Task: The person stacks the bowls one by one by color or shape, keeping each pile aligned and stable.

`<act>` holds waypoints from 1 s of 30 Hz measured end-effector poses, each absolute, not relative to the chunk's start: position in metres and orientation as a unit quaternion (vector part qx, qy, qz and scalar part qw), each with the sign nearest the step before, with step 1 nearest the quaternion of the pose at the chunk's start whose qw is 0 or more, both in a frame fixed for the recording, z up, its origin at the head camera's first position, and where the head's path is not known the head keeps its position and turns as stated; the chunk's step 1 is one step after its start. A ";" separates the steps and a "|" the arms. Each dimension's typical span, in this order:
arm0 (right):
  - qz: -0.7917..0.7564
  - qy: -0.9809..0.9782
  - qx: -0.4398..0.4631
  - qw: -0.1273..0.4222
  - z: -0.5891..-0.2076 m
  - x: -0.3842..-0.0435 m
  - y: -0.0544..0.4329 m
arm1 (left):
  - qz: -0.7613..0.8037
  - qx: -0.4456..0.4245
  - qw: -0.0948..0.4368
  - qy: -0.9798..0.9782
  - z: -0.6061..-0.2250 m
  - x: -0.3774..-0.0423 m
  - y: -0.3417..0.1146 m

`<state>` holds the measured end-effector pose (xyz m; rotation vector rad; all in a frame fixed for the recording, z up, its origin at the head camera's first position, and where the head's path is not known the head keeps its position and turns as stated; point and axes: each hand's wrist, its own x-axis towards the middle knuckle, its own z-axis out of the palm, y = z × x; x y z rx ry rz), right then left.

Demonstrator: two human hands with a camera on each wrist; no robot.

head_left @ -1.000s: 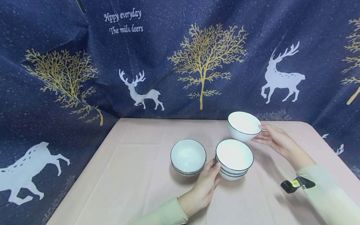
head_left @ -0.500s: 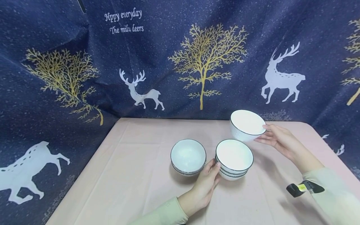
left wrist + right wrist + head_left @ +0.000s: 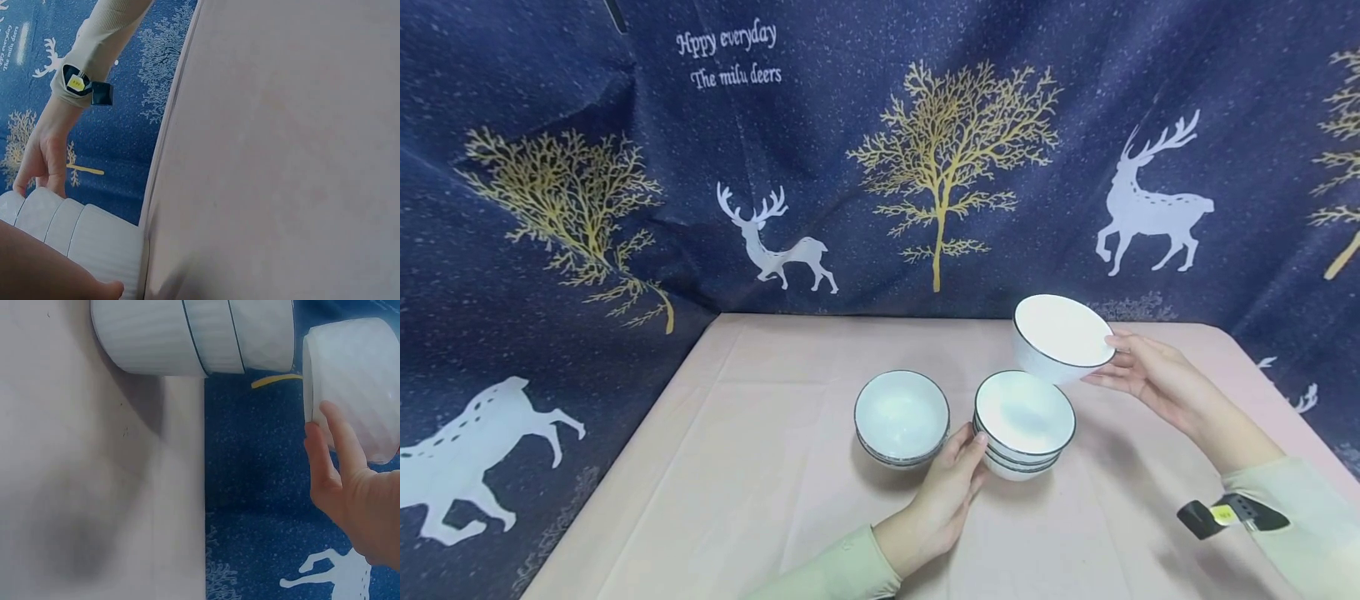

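My right hand (image 3: 1161,383) pinches a white bowl (image 3: 1060,337) with a thin dark rim by its right side, thumb at the rim and fingers underneath. That bowl is tilted and hangs above the table, behind and slightly right of a stack of matching bowls (image 3: 1024,417). Around the left side of this stack curves my left hand (image 3: 943,496), its thumb near the front. In the right wrist view the ribbed stack (image 3: 150,337) and the held bowl (image 3: 369,369) are apart. The left wrist view shows my left hand (image 3: 44,269) covering part of the stack.
A second, lower stack of the same bowls (image 3: 901,417) stands left of my left hand. Both stacks rest on a pale pink tablecloth (image 3: 737,467). A dark blue curtain (image 3: 850,167) with deer and trees hangs behind the table's far edge.
My right hand has drawn the held bowl a little to the right and tilted it more. The left hand and both stacks have stayed in place.
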<state>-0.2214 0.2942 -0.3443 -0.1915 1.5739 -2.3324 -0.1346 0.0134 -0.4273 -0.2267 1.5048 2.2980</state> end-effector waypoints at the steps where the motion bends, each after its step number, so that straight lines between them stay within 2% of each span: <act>1: -0.813 0.556 -0.065 0.161 -0.344 -0.220 0.294 | 0.819 -0.080 0.191 0.536 -0.428 -0.134 0.013; 8: -0.797 0.578 -0.050 0.166 -0.342 -0.213 0.291 | 0.820 -0.074 0.188 0.535 -0.430 -0.134 0.014; 30: -0.756 0.624 -0.100 0.170 -0.345 -0.200 0.275 | 0.824 -0.065 0.193 0.530 -0.429 -0.134 0.012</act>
